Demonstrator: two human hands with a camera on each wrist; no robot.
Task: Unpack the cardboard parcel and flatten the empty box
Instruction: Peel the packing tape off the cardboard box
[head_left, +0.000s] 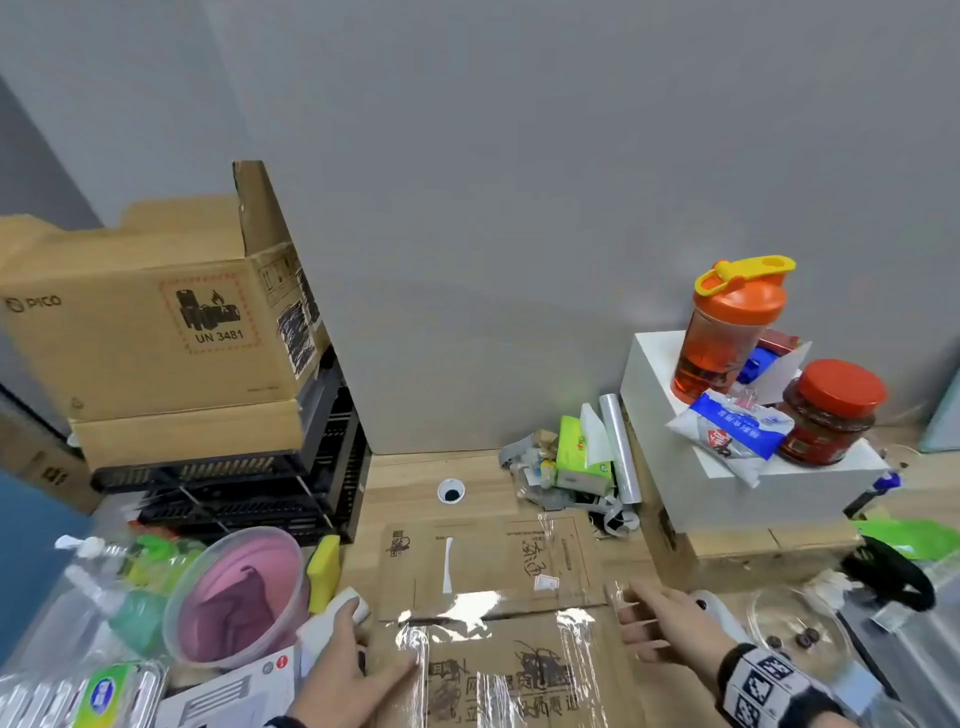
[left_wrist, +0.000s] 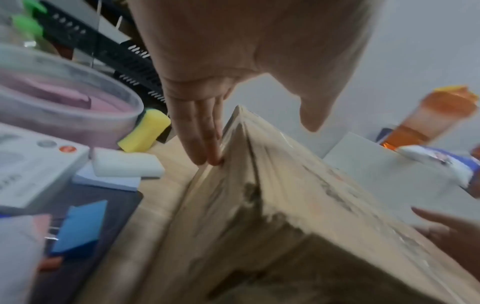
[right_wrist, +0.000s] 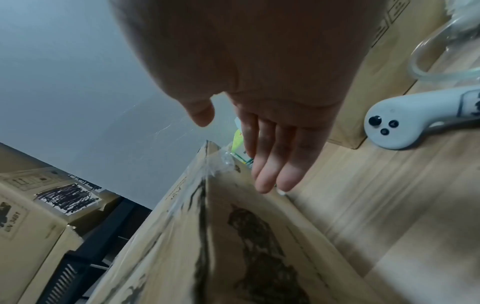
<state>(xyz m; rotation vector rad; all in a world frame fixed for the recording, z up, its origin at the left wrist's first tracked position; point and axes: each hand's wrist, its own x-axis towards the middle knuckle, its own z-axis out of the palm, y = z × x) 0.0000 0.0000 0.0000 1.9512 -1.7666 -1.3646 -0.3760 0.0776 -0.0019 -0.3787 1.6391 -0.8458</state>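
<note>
brown printed box (head_left: 498, 587), shiny tape across closed flaps; flat-fingered hands press its left (head_left: 337, 675) and right (head_left: 670, 626) sides.

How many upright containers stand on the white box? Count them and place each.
2. The orange shaker bottle stands at the back of the white box; the red-lidded jar stands at its right front, beside the blue-and-white packet. Others may be hidden behind them.

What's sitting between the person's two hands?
The taped cardboard parcel fills the stretch: the left hand lies against its left side, the right hand against its right. The head view shows it.
</note>
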